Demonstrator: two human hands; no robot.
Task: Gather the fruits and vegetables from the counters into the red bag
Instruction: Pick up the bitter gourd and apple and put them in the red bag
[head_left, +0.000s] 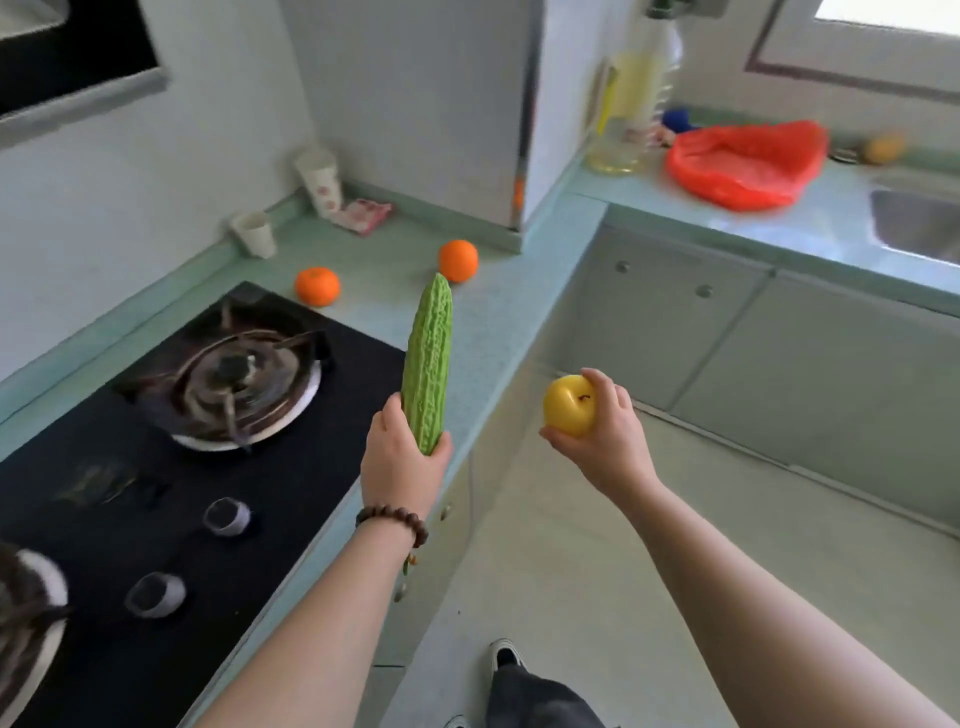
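Observation:
My left hand (402, 465) grips the lower end of a long green bitter gourd (428, 358), held upright over the counter edge. My right hand (605, 423) holds a yellow apple (569, 405) above the floor. Two oranges lie on the left counter: one (317, 286) beside the stove, the other (458, 261) near the corner. The red bag (748, 161) lies open and crumpled on the far counter, left of the sink. A small yellowish fruit (883, 148) sits behind the sink, blurred.
A black gas stove (208, 415) fills the left counter. Paper cups (317, 182) and a pink wrapper (363, 213) stand by the wall. An oil bottle (636, 93) stands next to the red bag. The steel sink (919, 223) is at right. Floor lies between counters.

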